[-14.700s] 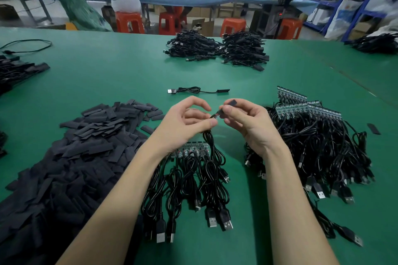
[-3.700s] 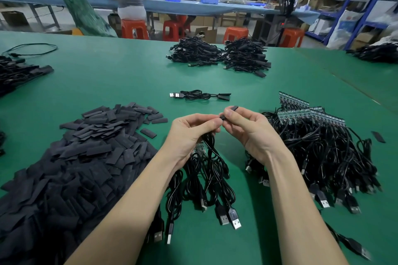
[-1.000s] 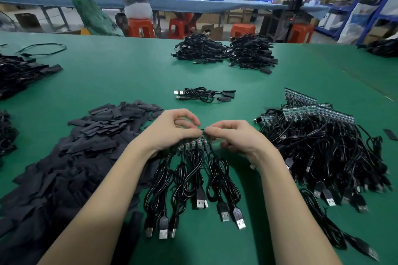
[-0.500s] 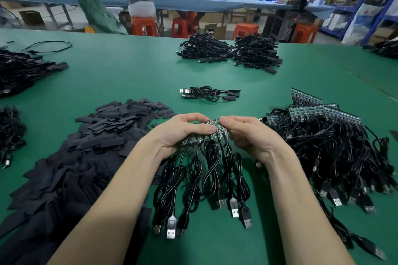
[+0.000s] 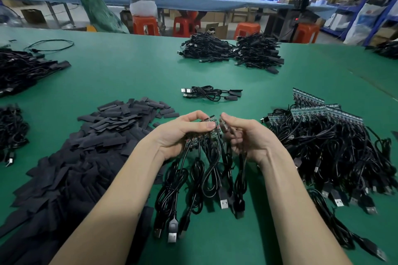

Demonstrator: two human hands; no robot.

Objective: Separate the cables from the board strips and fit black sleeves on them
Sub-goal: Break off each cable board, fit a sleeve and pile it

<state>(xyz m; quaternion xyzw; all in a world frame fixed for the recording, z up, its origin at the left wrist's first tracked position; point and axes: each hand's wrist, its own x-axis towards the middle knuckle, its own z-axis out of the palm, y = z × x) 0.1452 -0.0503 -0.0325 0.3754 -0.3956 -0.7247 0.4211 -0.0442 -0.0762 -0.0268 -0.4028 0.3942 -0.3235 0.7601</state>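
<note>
My left hand [image 5: 183, 131] grips a short green board strip [image 5: 212, 123] from which several black USB cables [image 5: 206, 178] hang onto the green table [image 5: 129, 75]. Just to its right, my right hand [image 5: 247, 135] pinches one small board piece [image 5: 224, 124], blurred, with its own cable [image 5: 240, 178] hanging below, a small gap away from the strip. A big heap of flat black sleeves [image 5: 86, 153] lies to the left. Two sleeved cables [image 5: 211, 93] lie further back in the middle.
More board strips with tangled cables [image 5: 331, 142] are piled on the right. Two heaps of cables [image 5: 232, 51] sit at the far middle, others [image 5: 19, 69] at the left edge. Beyond the table, people sit on orange stools at a blue bench.
Both hands lifted the strip off the table. My right hand has pulled the end board piece away from the strip, opening a gap between them.
</note>
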